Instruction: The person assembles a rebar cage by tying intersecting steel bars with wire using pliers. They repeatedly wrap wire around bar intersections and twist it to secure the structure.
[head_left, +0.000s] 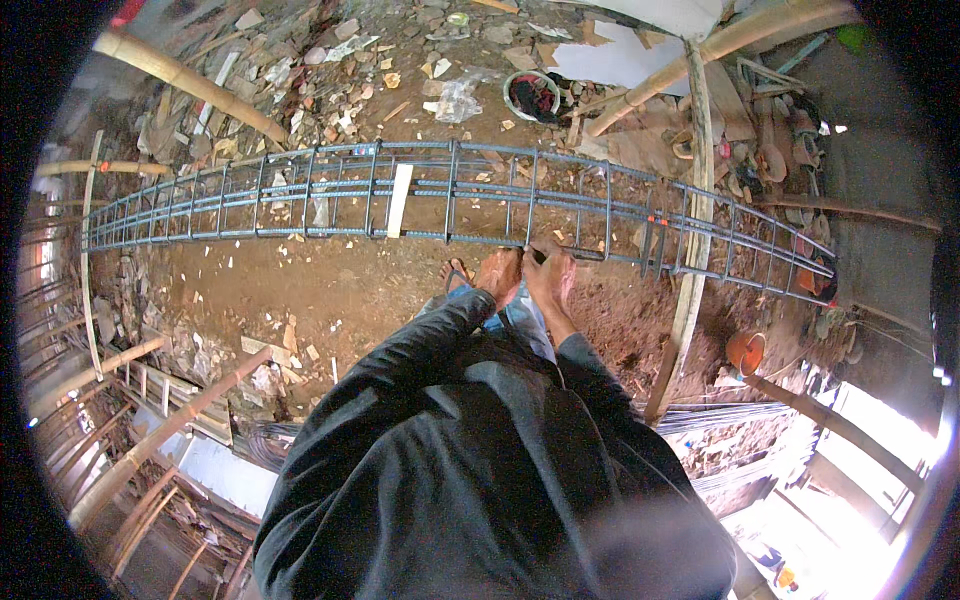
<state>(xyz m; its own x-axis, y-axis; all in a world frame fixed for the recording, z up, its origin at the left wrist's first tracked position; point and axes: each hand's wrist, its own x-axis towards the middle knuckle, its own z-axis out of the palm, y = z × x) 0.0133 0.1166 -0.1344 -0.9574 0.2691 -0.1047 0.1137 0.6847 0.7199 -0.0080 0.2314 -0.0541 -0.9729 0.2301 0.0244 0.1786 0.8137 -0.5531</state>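
A long rebar cage [418, 188] of steel bars and square stirrups stretches across in front of me, raised off the ground. Both my hands meet at its near lower bar, close to a stirrup right of the middle. My left hand [501, 274] is closed, its fingertips against the bar. Beside it, my right hand [550, 277] pinches at the same spot, thumb and fingers together. What the fingers hold is too small to make out. A pale flat strip [400, 201] leans across the cage to the left. A tool with orange ends [657, 220] hangs on the bars to the right.
Wooden posts [690, 290] and bamboo poles [190, 83] stand around the cage. Rubble and scraps cover the dirt beyond it, with a round tub [531, 96] among them. An orange bucket [745, 353] is at the right, near bundled rods [725, 416].
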